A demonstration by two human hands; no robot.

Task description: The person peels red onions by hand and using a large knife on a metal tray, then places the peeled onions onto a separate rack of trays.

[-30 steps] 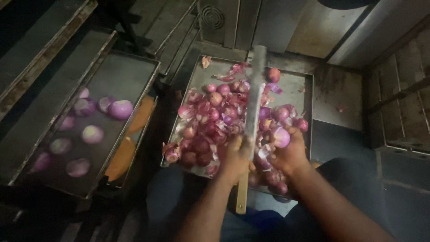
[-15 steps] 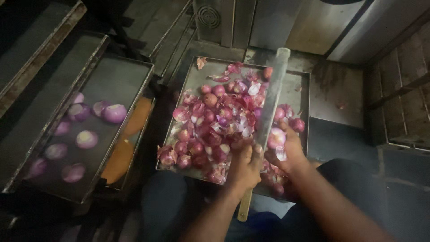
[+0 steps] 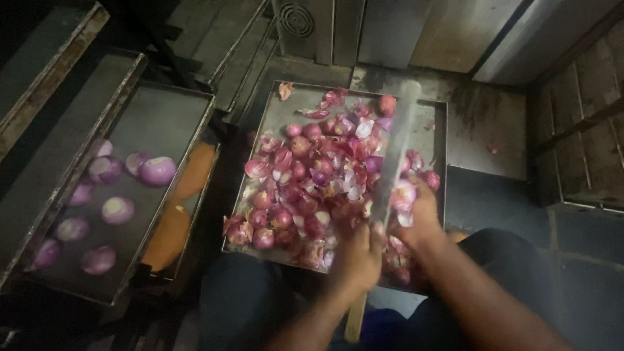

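My left hand (image 3: 356, 255) grips the handle of a long broad knife (image 3: 396, 146), whose blade rises blurred over a metal tray (image 3: 281, 116). The tray holds several unpeeled red onions (image 3: 305, 172) and loose purple skins. My right hand (image 3: 422, 218) is closed on a partly peeled onion (image 3: 403, 195) right beside the blade, at the tray's near right corner. The wooden end of the handle (image 3: 354, 318) sticks out below my left wrist.
A second metal tray (image 3: 166, 117) at the left holds several peeled onions (image 3: 118, 209). Something orange (image 3: 175, 218) lies under its right edge. Metal shelving stands at the far left, wooden slats at the right, my dark-trousered legs below.
The knife blade has swung to the right and slightly down across the tray. My right hand with the onion stays beside it. The view has shifted a little.
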